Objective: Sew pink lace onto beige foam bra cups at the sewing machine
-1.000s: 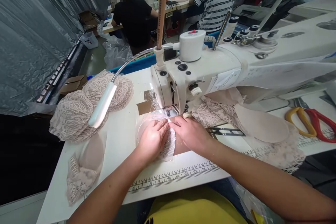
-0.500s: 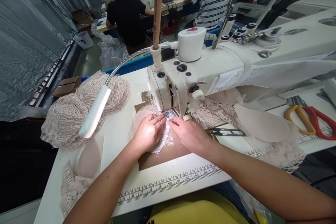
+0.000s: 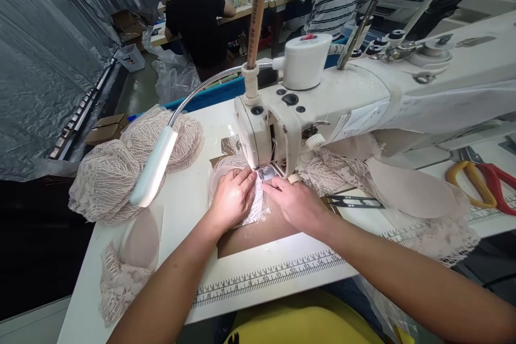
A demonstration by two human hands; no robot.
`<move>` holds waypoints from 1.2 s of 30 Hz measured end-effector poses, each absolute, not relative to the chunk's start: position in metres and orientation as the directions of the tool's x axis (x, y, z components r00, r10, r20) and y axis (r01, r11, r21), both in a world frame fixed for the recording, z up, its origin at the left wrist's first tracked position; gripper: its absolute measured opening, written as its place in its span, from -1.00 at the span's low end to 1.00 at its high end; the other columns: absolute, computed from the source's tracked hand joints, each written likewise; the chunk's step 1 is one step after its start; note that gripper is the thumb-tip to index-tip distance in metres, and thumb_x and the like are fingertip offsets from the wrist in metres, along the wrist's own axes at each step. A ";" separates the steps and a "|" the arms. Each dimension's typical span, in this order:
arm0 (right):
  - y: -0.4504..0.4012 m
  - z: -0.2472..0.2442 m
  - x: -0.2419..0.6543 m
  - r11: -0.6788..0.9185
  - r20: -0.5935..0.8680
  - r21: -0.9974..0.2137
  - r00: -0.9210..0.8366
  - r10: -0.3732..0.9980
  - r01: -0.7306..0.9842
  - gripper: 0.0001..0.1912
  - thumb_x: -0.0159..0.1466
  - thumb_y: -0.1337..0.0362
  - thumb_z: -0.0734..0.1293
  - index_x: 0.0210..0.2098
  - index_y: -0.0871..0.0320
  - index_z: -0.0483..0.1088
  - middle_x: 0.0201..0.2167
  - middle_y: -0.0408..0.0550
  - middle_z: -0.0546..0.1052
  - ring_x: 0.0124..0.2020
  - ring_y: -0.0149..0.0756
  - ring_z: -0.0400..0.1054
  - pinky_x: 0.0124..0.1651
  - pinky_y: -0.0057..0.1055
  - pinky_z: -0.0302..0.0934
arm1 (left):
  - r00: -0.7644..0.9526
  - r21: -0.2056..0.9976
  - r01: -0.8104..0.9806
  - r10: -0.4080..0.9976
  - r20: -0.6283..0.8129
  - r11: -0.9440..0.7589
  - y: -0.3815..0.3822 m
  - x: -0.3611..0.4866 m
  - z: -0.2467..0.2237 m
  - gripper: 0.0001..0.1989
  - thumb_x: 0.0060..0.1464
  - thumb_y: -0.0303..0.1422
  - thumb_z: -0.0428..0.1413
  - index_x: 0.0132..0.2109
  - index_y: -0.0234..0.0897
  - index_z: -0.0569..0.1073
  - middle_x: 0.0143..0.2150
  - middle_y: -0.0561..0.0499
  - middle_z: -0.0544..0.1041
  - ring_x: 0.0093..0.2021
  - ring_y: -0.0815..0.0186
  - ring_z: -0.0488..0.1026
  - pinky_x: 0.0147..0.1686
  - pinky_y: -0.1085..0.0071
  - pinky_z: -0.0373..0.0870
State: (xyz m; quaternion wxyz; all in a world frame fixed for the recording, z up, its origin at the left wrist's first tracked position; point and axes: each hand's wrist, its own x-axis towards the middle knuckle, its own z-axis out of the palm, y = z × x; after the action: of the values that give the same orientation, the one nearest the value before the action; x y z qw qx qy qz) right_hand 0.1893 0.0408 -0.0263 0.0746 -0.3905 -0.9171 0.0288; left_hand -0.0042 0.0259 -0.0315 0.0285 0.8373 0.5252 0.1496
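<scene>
Under the white sewing machine (image 3: 278,129), a pale lace piece (image 3: 255,209) lies by the lit presser foot (image 3: 265,173). My left hand (image 3: 234,196) rests on it left of the foot, fingers together and pressing the fabric. A rounded pale cup (image 3: 220,174) shows beyond that hand, partly covered by it. My right hand (image 3: 300,201) is right of the foot, its thumb and fingertips closed at the fabric's right edge. What lies beneath its palm is hidden. A brown sheet (image 3: 250,241) is under the work.
Stacked lace cups (image 3: 107,180) stand at left behind a white lamp (image 3: 155,169); another cup (image 3: 141,242) lies nearer. At right are black thread snips (image 3: 355,202), a lace-edged cup (image 3: 411,188) and red-and-yellow-handled scissors (image 3: 473,183). A printed ruler (image 3: 274,277) runs along the front edge. Two people sit beyond.
The whole view has shifted, so the machine and table appear slightly farther right. Both hands stay at the presser foot, and a little more of the lace piece shows between them.
</scene>
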 end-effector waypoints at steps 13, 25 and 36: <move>0.043 -0.043 0.193 0.697 0.260 -0.156 -0.651 0.713 0.700 -0.60 0.29 0.39 0.10 0.00 0.14 0.44 -0.15 0.01 0.51 -0.30 -0.26 0.40 -0.33 -0.37 0.19 | 0.082 0.122 0.988 0.992 0.096 -0.094 -0.007 -0.020 -0.010 -0.59 0.20 -0.23 -0.07 0.14 -0.30 0.30 0.20 -0.20 0.31 0.16 -0.04 0.21 0.03 0.03 0.24; 0.052 -0.056 0.199 0.727 0.262 -0.249 -0.678 0.686 0.640 -0.60 0.31 0.25 0.07 -0.03 0.13 0.44 -0.11 -0.02 0.49 -0.20 -0.18 0.43 -0.31 -0.30 0.31 | -0.704 0.544 0.680 0.646 0.295 0.492 -0.169 -0.164 -0.018 -0.69 0.04 -0.23 0.01 -0.16 -0.39 0.41 -0.05 -0.30 0.46 0.08 -0.11 0.31 0.10 0.00 0.15; -0.010 0.011 0.195 0.344 -0.073 -0.865 -0.769 0.635 0.366 -0.21 0.17 -0.02 0.32 0.30 0.12 0.03 -0.05 0.14 0.45 -0.25 -0.17 0.42 -0.15 -0.20 0.34 | -0.599 0.985 0.155 0.787 0.151 -0.071 -0.203 -0.079 0.009 -0.69 0.16 -0.18 0.02 -0.10 -0.31 0.45 -0.55 0.09 0.41 -0.61 0.45 0.23 -0.58 0.54 0.21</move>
State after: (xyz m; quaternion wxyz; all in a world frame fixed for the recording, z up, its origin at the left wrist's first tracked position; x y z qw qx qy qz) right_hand 0.1947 -0.0104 0.0112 0.1395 -0.3098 -0.8078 0.4817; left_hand -0.0791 -0.2030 0.0087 0.2504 0.3715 0.6338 0.6305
